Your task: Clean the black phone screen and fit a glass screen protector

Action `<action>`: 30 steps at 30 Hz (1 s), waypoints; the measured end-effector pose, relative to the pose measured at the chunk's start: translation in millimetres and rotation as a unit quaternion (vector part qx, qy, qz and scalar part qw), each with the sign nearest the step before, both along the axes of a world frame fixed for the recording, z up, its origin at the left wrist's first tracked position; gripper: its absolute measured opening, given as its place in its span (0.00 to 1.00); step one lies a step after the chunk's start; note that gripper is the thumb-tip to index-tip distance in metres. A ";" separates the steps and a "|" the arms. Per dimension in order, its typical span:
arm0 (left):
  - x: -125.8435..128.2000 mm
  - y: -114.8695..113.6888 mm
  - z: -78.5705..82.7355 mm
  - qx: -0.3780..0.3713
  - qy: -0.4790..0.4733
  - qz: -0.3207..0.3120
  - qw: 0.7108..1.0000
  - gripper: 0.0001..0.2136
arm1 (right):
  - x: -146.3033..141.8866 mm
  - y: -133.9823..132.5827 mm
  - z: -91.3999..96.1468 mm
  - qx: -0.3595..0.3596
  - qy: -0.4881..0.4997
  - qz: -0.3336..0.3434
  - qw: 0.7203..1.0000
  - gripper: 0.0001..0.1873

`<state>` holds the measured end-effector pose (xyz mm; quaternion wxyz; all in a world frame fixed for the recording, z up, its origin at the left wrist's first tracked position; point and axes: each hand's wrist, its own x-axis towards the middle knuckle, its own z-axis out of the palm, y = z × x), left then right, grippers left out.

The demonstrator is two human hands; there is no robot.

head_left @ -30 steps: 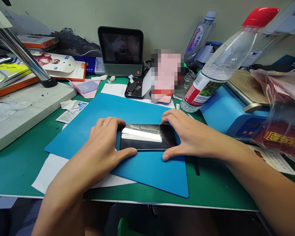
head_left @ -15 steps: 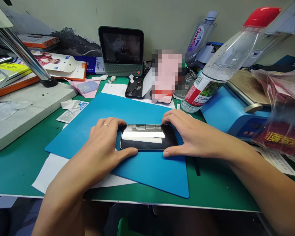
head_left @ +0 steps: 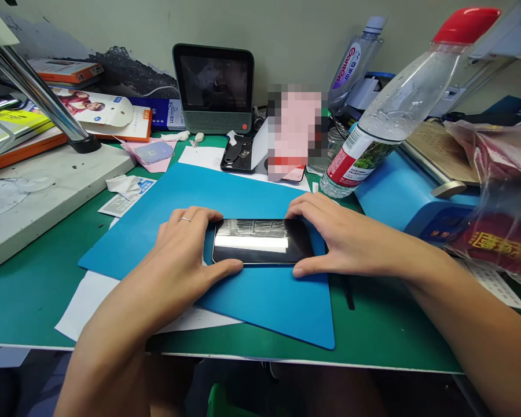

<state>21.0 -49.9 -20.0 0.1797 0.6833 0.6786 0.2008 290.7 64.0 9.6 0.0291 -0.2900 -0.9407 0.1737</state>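
Observation:
A black smartphone (head_left: 264,242) lies flat, long side towards me, on a blue mat (head_left: 264,313). Bright light strips reflect in its glossy screen. My left hand (head_left: 186,243) grips the left end, its fingertips on the far edge and its thumb along the near edge. A ring shows on one finger of that hand. At the right end, my right hand (head_left: 325,237) has its fingers at the phone's far corner. Its thumb rests on the mat close to the near edge.
Behind the mat stand a smart display (head_left: 215,87) and a black phone part (head_left: 238,153). A red-capped bottle (head_left: 382,116) leans right, beside a blue machine (head_left: 408,197) and a plastic bag (head_left: 499,191). A lamp base (head_left: 91,174) sits left; white paper (head_left: 87,304) pokes out under the mat.
My right thumb has slid slightly right along the near side of the phone. The reflected strips on the screen have shifted and narrowed; the phone itself stays in place.

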 end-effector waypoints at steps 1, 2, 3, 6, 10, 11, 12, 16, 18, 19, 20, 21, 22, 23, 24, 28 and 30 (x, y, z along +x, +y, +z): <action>0.1 -0.1 0.1 0.001 0.001 -0.002 1.000 0.28 | 0.1 0.1 0.2 -0.001 -0.002 0.000 1.000 0.44; 0.1 -0.3 0.1 0.001 0.001 -0.004 1.000 0.28 | 0.2 0.2 0.4 -0.001 -0.004 0.000 1.000 0.44; 0.0 -0.3 0.2 0.001 0.001 -0.007 1.000 0.28 | 0.3 0.2 0.5 -0.002 -0.006 0.000 1.000 0.44; -0.1 -0.1 -0.1 -0.002 0.000 -0.009 1.000 0.28 | 1.0 1.0 0.1 -0.001 -0.008 0.002 1.000 0.44; 0.3 1.6 -0.6 -0.010 -0.010 0.004 1.000 0.29 | 1.6 2.3 -1.0 -0.002 -0.006 0.006 1.000 0.46; 0.4 2.1 -0.7 -0.011 -0.014 0.006 1.000 0.29 | 1.5 2.3 -0.9 -0.003 -0.005 0.007 1.000 0.46; 0.5 2.5 -0.9 -0.011 -0.016 0.007 1.000 0.30 | 1.4 2.2 -0.8 -0.004 -0.005 0.009 1.000 0.46; 0.7 3.7 -1.2 -0.019 -0.027 0.015 0.999 0.30 | 1.0 1.3 -1.1 -0.002 -0.004 0.017 1.000 0.45; 0.8 3.9 -0.8 -0.024 -0.030 0.019 0.999 0.31 | 1.5 1.7 -2.5 0.003 -0.001 0.019 1.000 0.45; 0.8 3.9 -0.6 -0.024 -0.030 0.018 0.999 0.31 | 2.0 2.1 -3.4 0.006 0.002 0.020 1.000 0.44; 0.8 3.8 -0.3 -0.023 -0.030 0.016 0.999 0.31 | 2.4 2.6 -4.3 0.009 0.005 0.021 1.000 0.44; 0.9 3.6 -0.1 -0.020 -0.028 0.014 0.999 0.31 | 2.8 3.2 -5.1 0.011 0.007 0.022 1.000 0.44; 0.9 3.4 0.1 -0.019 -0.026 0.012 0.999 0.31 | 3.1 3.8 -5.7 0.012 0.008 0.023 1.000 0.44; 1.0 3.1 0.3 -0.019 -0.025 0.009 0.999 0.31 | 3.2 4.2 -6.0 0.013 0.010 0.025 1.000 0.44; 1.1 2.8 0.4 -0.019 -0.023 0.008 1.000 0.31 | 3.3 4.5 -6.0 0.012 0.010 0.026 1.000 0.44; 1.6 2.0 0.4 -0.016 -0.022 0.004 1.000 0.29 | 3.5 4.9 -4.8 0.008 0.014 0.025 1.000 0.43; 1.6 1.8 0.0 -0.011 -0.021 0.002 1.000 0.29 | 3.9 4.9 -4.4 0.006 0.014 0.024 1.000 0.43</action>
